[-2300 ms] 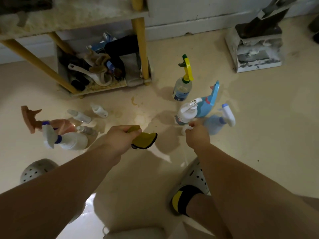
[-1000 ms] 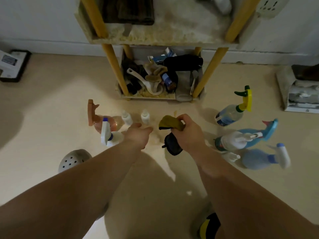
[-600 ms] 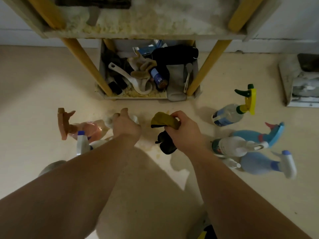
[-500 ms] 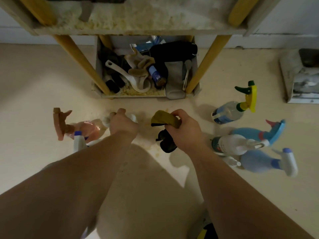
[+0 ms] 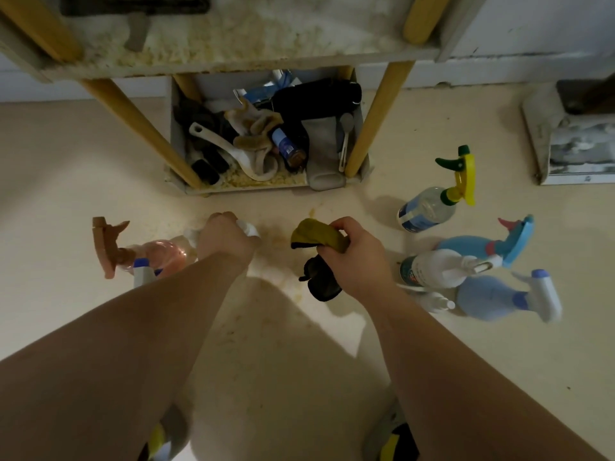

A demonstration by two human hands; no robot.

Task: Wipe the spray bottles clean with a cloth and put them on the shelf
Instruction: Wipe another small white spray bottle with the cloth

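My right hand (image 5: pixel 356 252) grips a yellow and black cloth (image 5: pixel 316 239) that hangs below the fist. My left hand (image 5: pixel 224 239) is curled over a small white bottle (image 5: pixel 247 227) on the floor; most of that bottle is hidden under the fingers. A pink spray bottle with a brown trigger (image 5: pixel 139 252) and a white one with a blue collar (image 5: pixel 143 274) lie just left of it. On the right stand a clear bottle with a yellow-green trigger (image 5: pixel 432 207), a white bottle (image 5: pixel 436 267), a light blue bottle (image 5: pixel 482 244) and a pale blue bottle (image 5: pixel 499 297).
The shelf (image 5: pixel 233 51) with yellow legs stands ahead, its dirty board near the top edge. Its bottom tray (image 5: pixel 266 141) is full of rags, a white scoop and a can. A grey box (image 5: pixel 572 141) sits at the far right. My shoes show at the bottom.
The cloth passed from my left hand to my right. My left hand reached forward and came down over a small white bottle. The view swung toward the shelf.
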